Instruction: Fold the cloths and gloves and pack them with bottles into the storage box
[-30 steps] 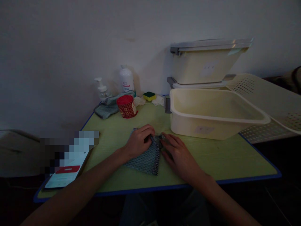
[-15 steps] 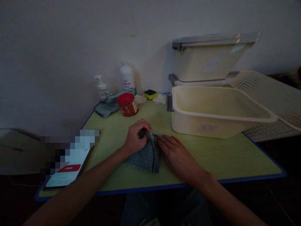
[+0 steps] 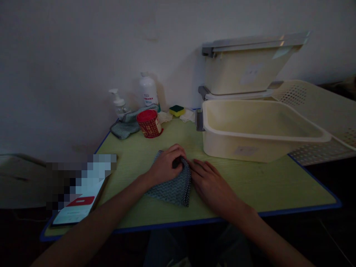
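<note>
A grey-blue cleaning cloth with a black-and-white stitched edge lies on the table in front of me, folded over. My left hand rests on its upper part, thumb and fingers closed round the edge. Just right of that edge, my right hand lies with fingers stretched out towards the left hand. Its fingertips are at the cloth's edge; whether they press on it I cannot tell. Part of the cloth is hidden under the left hand.
Behind the hands stand a red tub, a second cloth, a pump bottle, a white bottle and a sponge. An open cream bin, a lidded bin and a perforated basket are right; a phone lies left.
My left hand has moved right with the cloth's edge, bringing it over towards my right hand. The cloth now lies flatter, and its far corner shows behind the left hand.
</note>
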`<action>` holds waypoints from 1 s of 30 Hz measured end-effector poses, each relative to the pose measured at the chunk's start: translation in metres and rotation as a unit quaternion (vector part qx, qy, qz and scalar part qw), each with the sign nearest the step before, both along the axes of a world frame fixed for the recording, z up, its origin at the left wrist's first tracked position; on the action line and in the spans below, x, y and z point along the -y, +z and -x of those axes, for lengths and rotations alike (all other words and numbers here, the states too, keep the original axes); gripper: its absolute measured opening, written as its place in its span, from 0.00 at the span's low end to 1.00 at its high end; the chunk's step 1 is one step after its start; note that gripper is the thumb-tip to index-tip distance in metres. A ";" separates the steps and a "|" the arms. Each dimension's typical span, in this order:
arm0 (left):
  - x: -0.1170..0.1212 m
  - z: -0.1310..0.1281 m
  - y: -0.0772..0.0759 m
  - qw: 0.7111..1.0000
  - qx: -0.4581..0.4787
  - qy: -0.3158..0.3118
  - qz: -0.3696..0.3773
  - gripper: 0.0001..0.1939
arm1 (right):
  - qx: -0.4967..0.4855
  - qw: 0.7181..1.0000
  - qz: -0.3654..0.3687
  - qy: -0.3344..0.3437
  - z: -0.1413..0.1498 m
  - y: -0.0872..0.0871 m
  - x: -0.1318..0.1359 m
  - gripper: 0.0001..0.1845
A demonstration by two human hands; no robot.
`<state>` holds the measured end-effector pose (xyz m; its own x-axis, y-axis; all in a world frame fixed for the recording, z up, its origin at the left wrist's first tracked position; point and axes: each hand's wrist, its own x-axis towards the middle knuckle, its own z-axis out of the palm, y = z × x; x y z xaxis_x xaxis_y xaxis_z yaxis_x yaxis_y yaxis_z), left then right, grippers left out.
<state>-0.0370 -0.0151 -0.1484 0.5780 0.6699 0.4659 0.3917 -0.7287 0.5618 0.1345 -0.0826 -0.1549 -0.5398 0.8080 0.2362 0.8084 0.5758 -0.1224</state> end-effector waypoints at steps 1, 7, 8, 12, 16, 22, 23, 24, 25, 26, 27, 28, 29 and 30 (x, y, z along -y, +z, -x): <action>0.000 -0.001 -0.001 1.000 -0.015 0.006 0.004 0.14 | -0.006 1.000 -0.002 0.000 0.000 0.000 0.000 0.19; -0.001 0.000 -0.003 0.999 -0.047 0.021 0.004 0.14 | -0.050 0.999 -0.020 0.006 -0.001 0.001 -0.001 0.14; 0.000 0.001 -0.002 0.998 -0.059 0.015 0.003 0.13 | -0.059 0.998 -0.023 0.008 -0.001 0.001 -0.001 0.14; 0.010 0.003 0.000 0.990 -0.141 0.010 -0.019 0.13 | -0.093 0.995 -0.033 0.011 -0.002 0.000 0.000 0.13; 0.025 0.006 0.000 0.968 -0.246 0.025 -0.047 0.19 | -0.105 0.994 -0.028 0.005 -0.002 -0.001 0.000 0.12; 0.035 0.008 -0.005 0.937 -0.340 0.045 -0.065 0.33 | -0.126 0.991 -0.034 0.002 -0.004 0.000 0.001 0.13; 0.035 0.007 -0.006 0.935 -0.347 0.047 -0.062 0.35 | -0.138 0.990 -0.040 -0.003 -0.004 0.000 0.002 0.14; 0.034 0.007 -0.006 0.933 -0.351 0.050 -0.060 0.35 | -0.151 0.987 -0.046 -0.009 -0.005 0.001 0.003 0.15; 0.034 0.007 -0.006 0.933 -0.352 0.054 -0.057 0.36 | -0.164 0.985 -0.051 -0.014 -0.006 0.002 0.004 0.16; 0.034 0.007 -0.007 0.933 -0.350 0.057 -0.055 0.36 | -0.176 0.983 -0.052 -0.015 -0.006 0.003 0.004 0.17; 0.034 0.006 -0.007 0.934 -0.348 0.057 -0.054 0.36 | -0.181 0.982 -0.048 -0.010 -0.006 0.004 0.005 0.18; 0.034 0.006 -0.007 0.935 -0.346 0.057 -0.053 0.36 | -0.178 0.983 -0.042 0.001 -0.006 0.005 0.006 0.18; 0.034 0.006 -0.007 0.936 -0.344 0.057 -0.052 0.36 | -0.169 0.985 -0.034 0.016 -0.006 0.006 0.006 0.17; 0.034 0.006 -0.007 0.937 -0.342 0.057 -0.051 0.36 | -0.156 0.987 -0.027 0.030 -0.005 0.006 0.007 0.16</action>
<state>-0.0434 -0.0489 -0.1555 0.6927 0.7171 0.0771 0.7126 -0.6969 0.0807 0.1399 -0.0893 -0.1487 -0.4806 0.7588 0.4397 0.7002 0.6338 -0.3285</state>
